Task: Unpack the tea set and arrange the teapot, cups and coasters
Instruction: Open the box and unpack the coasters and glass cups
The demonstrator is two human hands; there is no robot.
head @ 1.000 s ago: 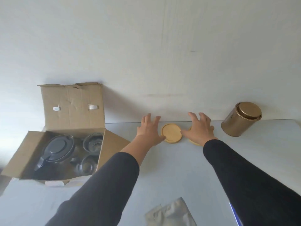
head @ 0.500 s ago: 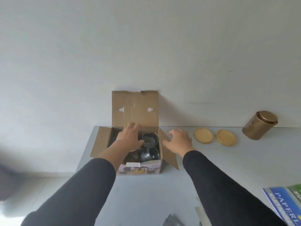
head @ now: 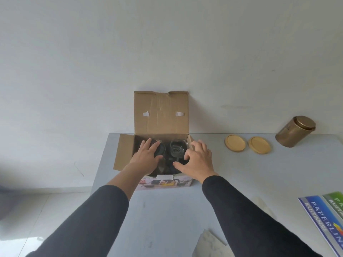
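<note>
An open cardboard box [head: 161, 115] stands at the table's far left against the wall, its lid flap upright. Inside it I see a glass cup [head: 178, 147] and the dark lid of the teapot [head: 161, 147], mostly hidden under my left hand [head: 146, 158], which lies spread over it. My right hand [head: 197, 160] hovers over the box's right side, fingers apart and curved around the glass cup, touching or nearly so. Two round wooden coasters [head: 235, 143] [head: 259, 145] lie side by side on the table to the right of the box.
A gold tin canister [head: 294, 131] stands by the wall at the far right. Paper pads [head: 326, 217] lie at the right edge of the grey table [head: 167, 210], and a pale paper packet [head: 209, 245] at the near edge. The table's left edge drops to a tiled floor.
Both hands left the coasters and swung left to the box. My left hand settled onto the teapot lid and my right hand came over the box beside the glass cup.
</note>
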